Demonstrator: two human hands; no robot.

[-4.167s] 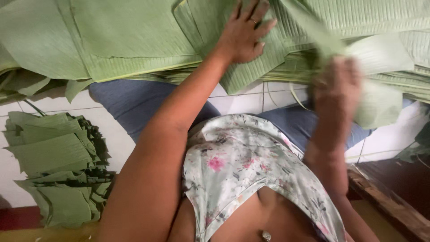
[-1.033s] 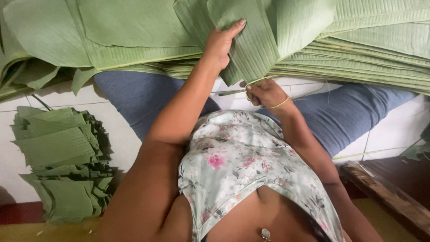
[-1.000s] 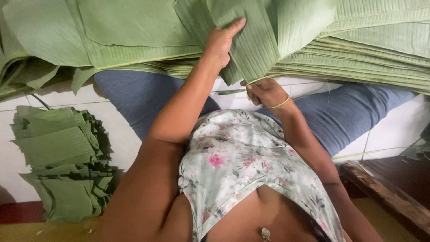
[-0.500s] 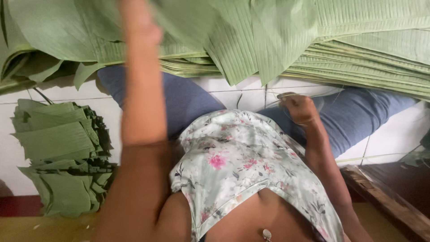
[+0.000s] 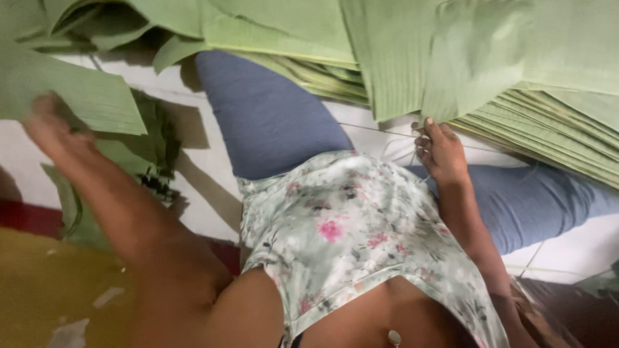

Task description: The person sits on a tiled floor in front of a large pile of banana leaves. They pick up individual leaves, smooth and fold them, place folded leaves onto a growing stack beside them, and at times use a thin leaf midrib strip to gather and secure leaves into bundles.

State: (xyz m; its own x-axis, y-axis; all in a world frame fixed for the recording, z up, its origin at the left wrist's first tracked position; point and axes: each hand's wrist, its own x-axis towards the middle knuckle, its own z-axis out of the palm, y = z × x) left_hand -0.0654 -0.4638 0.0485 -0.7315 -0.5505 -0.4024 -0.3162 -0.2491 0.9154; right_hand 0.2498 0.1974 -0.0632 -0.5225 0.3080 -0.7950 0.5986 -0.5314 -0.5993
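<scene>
The left hand (image 5: 55, 125) is flung out to the side and blurred; it is closed on a cut green leaf (image 5: 71, 93), thumb side against the leaf's lower edge, though the blur hides how the fingers lie. The leaf stands out flat above and beyond the hand, clear of the big pile. Below this hand, against the white tiled floor (image 5: 213, 193), sits a small stack (image 5: 145, 151) of trimmed leaf pieces, mostly in shadow.

The right hand (image 5: 440, 153) rests low, just under the front edge of the large leaf pile (image 5: 516, 77). Its fingers are curled loosely — half closed — with the fingertips (image 5: 420, 138) touching thin pale strings (image 5: 387, 132) that run across the floor to the hand's left. Whether the fingers actually pinch a string or only lie on it cannot be told. One hanging leaf of the pile drops right down to the fingertips and seems to brush them.

The pile spreads above both hands, layered thick on the right hand's far side. Between the hands lie the person's blue-clad legs (image 5: 271, 116) and a floral top (image 5: 348, 225).
</scene>
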